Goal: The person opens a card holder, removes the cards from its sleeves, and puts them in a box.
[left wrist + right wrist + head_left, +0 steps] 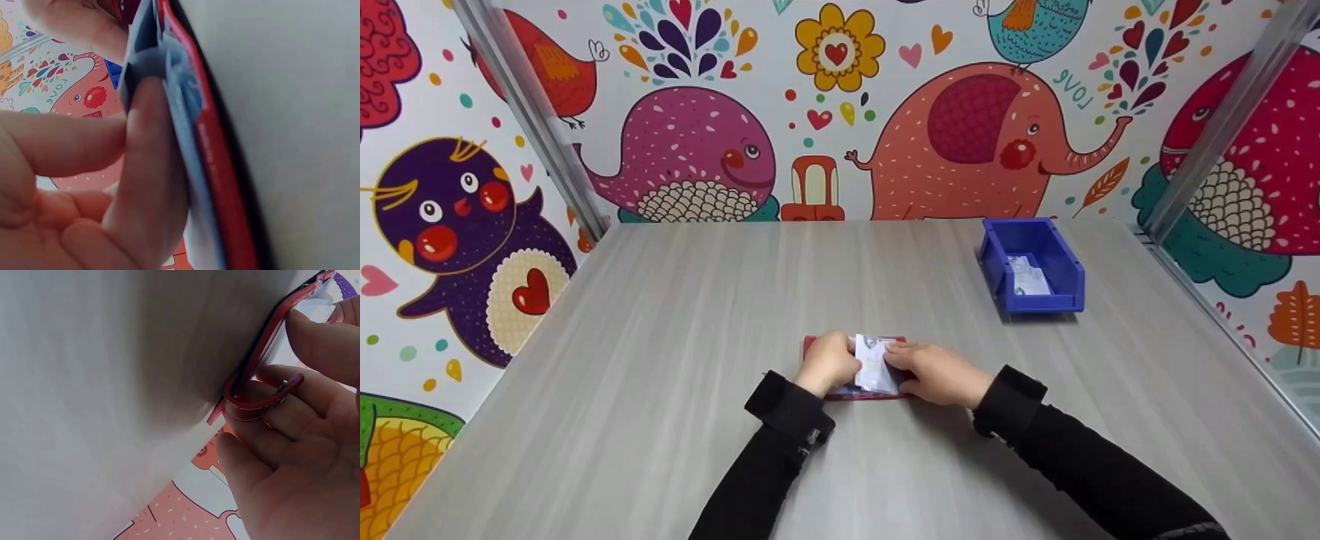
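Observation:
A red card holder (pixel 867 397) with clear plastic sleeves lies unfolded on the table in front of the person. A white printed card (pixel 873 366) stands out among its sleeves between the hands. My left hand (pixel 829 363) pinches a sleeve; in the left wrist view one finger (pixel 149 140) reaches into the opening of the sleeve (pixel 180 126), the thumb side outside it. From the right, my right hand (pixel 942 373) grips the holder, thumb (pixel 315 343) over the white inner page and fingers by the red cover. A red snap strap (pixel 253 408) curls across those fingers.
Toward the back right of the wood-grain table (pixel 697 315) stands a blue bin (pixel 1042 303) with several white printed cards (pixel 1029 279) inside. Cartoon-printed walls (pixel 840 127) and metal posts (pixel 540 120) border the table at the back and sides.

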The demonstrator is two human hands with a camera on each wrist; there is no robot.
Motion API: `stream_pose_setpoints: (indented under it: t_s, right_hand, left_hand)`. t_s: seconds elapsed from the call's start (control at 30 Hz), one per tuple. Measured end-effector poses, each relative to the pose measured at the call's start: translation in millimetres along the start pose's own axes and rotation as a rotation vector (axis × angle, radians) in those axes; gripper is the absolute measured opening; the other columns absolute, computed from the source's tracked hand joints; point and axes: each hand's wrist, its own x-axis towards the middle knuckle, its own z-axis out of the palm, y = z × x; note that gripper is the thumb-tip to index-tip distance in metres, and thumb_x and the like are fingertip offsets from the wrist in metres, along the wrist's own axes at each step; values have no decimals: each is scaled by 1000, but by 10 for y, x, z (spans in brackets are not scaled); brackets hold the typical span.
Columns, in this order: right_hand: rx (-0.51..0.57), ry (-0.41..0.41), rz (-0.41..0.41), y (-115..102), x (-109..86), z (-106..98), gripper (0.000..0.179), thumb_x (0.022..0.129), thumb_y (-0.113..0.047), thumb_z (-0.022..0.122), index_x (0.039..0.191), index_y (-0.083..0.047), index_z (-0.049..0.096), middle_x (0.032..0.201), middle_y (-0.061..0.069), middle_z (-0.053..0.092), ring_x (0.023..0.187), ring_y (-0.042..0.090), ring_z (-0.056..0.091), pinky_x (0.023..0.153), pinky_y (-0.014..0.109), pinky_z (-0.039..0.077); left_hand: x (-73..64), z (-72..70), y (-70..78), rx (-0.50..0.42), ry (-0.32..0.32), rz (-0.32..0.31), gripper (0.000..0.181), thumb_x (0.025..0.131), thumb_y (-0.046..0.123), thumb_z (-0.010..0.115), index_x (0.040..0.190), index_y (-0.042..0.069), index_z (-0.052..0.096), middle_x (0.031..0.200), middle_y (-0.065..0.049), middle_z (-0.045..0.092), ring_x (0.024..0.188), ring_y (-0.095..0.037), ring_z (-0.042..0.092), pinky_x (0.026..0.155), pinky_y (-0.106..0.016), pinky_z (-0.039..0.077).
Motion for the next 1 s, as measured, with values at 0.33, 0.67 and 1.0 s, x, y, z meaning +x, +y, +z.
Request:
stream_pose_setpoints:
  t_s: [0.33, 0.67, 1.0]
  right_hand:
    - [-16, -19, 14, 4, -3, -5, 46, 82, 0, 75, 126, 9, 62, 129, 27, 59, 121, 38, 57, 100, 48, 45]
    - [-13, -25, 22, -5, -3, -8, 47, 83, 0, 74, 126, 9, 62, 129, 26, 59, 122, 38, 56, 101, 47, 45]
    - [-1, -24, 23, -13, -1, -12, 48, 82, 0, 75, 127, 10, 61, 130, 26, 59, 122, 37, 56, 101, 46, 45]
  left_hand:
    - [-9, 7, -32, -6, 15, 14, 12, 72, -4, 66, 71, 5, 58, 70, -2, 51, 67, -20, 48, 64, -32, 46]
    - [-17, -3, -59, -42, 14, 29, 13, 71, -4, 63, 67, 6, 57, 65, 0, 49, 64, -18, 47, 60, -29, 43]
    - [-28, -33, -64, -66, -4, 19, 14, 71, -5, 61, 66, 7, 57, 62, 1, 48, 57, -16, 47, 51, -24, 37]
